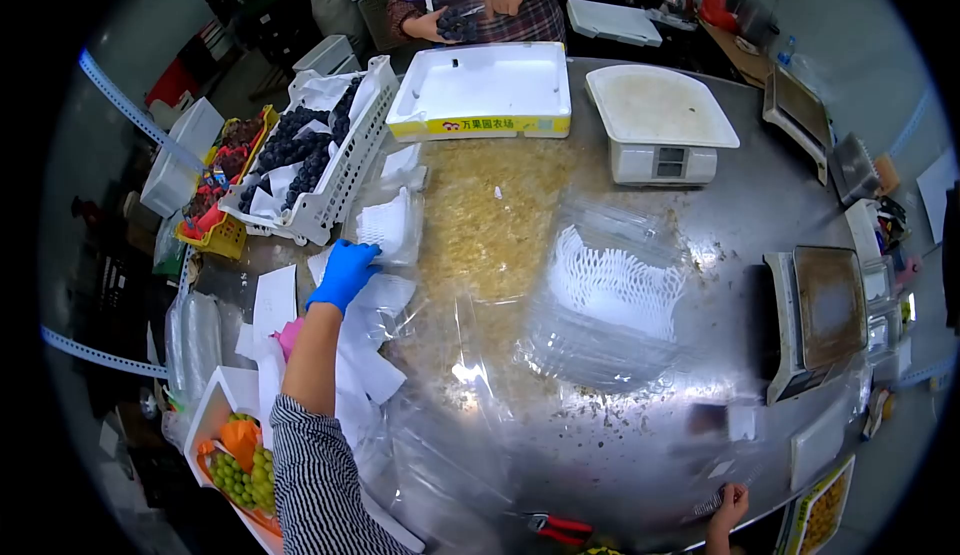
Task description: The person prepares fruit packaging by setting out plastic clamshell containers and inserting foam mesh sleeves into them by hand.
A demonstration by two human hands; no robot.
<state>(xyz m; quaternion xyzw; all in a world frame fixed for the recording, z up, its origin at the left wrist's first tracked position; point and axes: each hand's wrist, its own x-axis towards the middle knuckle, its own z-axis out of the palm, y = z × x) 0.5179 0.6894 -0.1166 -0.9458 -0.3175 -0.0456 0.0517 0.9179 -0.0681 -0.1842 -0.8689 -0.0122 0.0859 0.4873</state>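
My left hand (pixel 345 273), in a blue glove below a striped sleeve, reaches to the left side of the table. Its fingers are bent and pressed on the near edge of a stack of white pads (pixel 386 223) in a clear plastic bag. More white paper sheets (pixel 365 360) lie under my forearm. My bare right hand (pixel 732 506) is low at the right, by the table's near edge. Its fingers are closed around something small beside clear film, too unclear to name. Between the hands are nested clear plastic boxes (pixel 605 330) with a white foam net (pixel 615 285) in the top one.
Black grapes fill a white crate (pixel 345 170) at the left. Across the table, a co-worker (pixel 490 5) handles dark grapes behind a white tray (pixel 480 85). A scale (pixel 662 120) stands at the back, another scale (pixel 815 310) at right. Red-handled clippers (pixel 562 528) lie near the front edge.
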